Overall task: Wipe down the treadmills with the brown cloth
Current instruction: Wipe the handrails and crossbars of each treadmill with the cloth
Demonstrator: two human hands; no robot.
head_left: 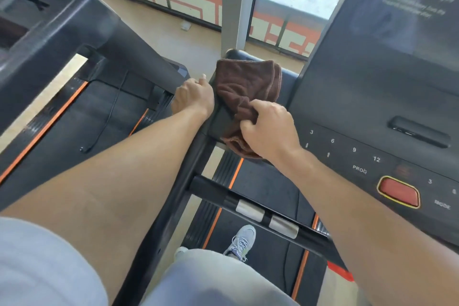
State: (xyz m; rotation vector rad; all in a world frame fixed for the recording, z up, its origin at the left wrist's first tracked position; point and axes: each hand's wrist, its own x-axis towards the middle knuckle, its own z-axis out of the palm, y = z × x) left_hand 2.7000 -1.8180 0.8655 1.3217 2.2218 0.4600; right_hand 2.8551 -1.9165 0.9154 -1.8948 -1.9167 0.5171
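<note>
Our forearms reach over the treadmill's corner, cloth in hand

Our right hand (269, 126) pinches a bunched end of the brown cloth (244, 92) in curled fingers, while our left hand (193, 95) curls over the outer edge of the black side panel (218, 125), just beside the cloth. The cloth's far part lies spread on that panel, to the left of the console (372, 97) and in front of the grey pillar (238, 2). We judge the wiping of this corner to be the step in hand; next we would need to press the cloth flat and sweep it along the panel towards the console, the left hand steadying us
</note>
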